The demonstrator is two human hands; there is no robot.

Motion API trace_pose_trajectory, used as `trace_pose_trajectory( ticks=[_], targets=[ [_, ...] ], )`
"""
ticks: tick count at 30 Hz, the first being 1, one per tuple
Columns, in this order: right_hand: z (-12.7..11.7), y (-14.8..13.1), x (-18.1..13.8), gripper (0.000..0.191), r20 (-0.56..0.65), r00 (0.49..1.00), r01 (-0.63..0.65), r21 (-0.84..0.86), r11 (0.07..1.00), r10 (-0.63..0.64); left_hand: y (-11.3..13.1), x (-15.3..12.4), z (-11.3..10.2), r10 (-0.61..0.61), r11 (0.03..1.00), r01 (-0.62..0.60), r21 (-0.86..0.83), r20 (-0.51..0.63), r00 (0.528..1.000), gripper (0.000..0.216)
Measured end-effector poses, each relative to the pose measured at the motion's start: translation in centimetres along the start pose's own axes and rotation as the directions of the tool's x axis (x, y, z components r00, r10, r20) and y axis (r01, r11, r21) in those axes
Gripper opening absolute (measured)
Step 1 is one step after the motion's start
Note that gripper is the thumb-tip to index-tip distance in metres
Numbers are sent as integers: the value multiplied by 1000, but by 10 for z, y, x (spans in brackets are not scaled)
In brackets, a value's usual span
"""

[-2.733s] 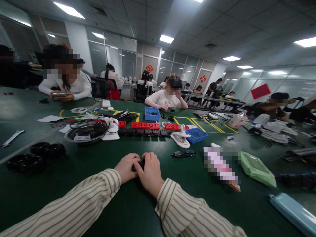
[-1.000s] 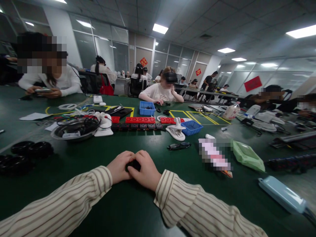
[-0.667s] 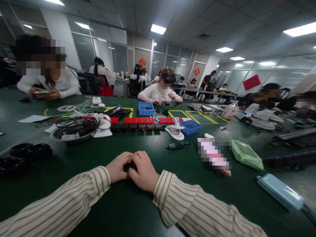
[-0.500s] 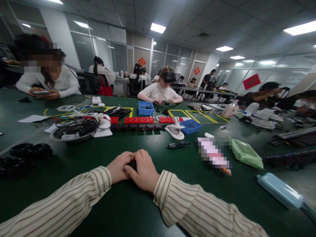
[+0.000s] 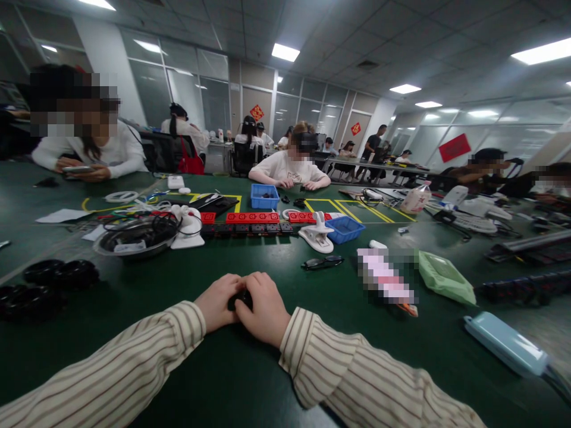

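Observation:
Both hands meet over the green table (image 5: pixel 214 380), near its front middle. Between them is a small black object (image 5: pixel 241 301), mostly covered by fingers, so its kind does not show. My left hand (image 5: pixel 219 302) curls around its left side. My right hand (image 5: pixel 266 310) wraps it from the right, thumb lying across the front. The fingertips of the two hands touch at the far side. Dark glasses (image 5: pixel 323 262) lie beyond the right hand.
Left are black coiled rolls (image 5: pixel 77 274) and a metal bowl (image 5: pixel 134 249) of cables. Ahead stand a white clip stand (image 5: pixel 317 236), red sockets (image 5: pixel 252 217) and blue bins (image 5: pixel 264 199). Right lie a green packet (image 5: pixel 446 278) and a light-blue case (image 5: pixel 508 343). Co-workers (image 5: pixel 289 166) sit across.
My right thumb has shifted slightly right, and more of the black object shows between the hands. The hands otherwise stay in nearly the same place.

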State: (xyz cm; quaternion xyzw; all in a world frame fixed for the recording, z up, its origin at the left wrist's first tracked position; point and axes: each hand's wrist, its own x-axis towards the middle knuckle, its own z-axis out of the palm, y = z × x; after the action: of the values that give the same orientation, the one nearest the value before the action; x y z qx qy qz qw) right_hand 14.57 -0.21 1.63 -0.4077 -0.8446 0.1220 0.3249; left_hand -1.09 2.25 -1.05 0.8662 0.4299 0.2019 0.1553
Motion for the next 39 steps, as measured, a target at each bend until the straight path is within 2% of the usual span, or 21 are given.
trace_pose_trajectory(
  ticks=[3,6,12,15,18,23,28,30,32,35,39],
  targets=[
    [-1,-2,1,27,-42,995,-89,-4,996,89,-1,0,2,3,1000,-3,15,1,1000,28],
    [1,-1,1,32,-42,986,-164,-26,986,163,1,0,2,-43,998,43,51,-16,999,34],
    [8,3,1,28,-20,983,-182,-4,983,181,7,0,0,-27,997,29,70,-33,999,30],
    [7,4,2,29,24,989,-149,62,987,148,7,-1,-2,16,1000,-15,8,-22,1000,27],
    [4,5,2,29,39,997,-63,93,994,59,4,-2,-4,54,997,-55,-50,-8,998,27],
    [1,5,3,19,43,996,69,97,993,-73,1,-4,-4,86,993,-84,-87,10,996,37],
    [0,4,2,18,51,996,67,87,994,-72,2,-4,-1,54,998,-55,-36,-25,998,46],
    [0,2,1,17,36,999,30,64,997,-32,2,-4,1,10,1000,-9,16,-51,999,47],
    [-1,-2,-1,25,21,1000,-11,16,1000,10,2,-4,2,-10,998,14,69,-55,998,38],
    [0,-4,-2,31,4,999,-51,-124,991,51,2,-3,0,-7,995,13,102,-55,998,28],
    [0,0,1,28,36,999,3,-305,952,9,1,-2,-6,9,995,-4,96,-52,999,22]
  ],
)
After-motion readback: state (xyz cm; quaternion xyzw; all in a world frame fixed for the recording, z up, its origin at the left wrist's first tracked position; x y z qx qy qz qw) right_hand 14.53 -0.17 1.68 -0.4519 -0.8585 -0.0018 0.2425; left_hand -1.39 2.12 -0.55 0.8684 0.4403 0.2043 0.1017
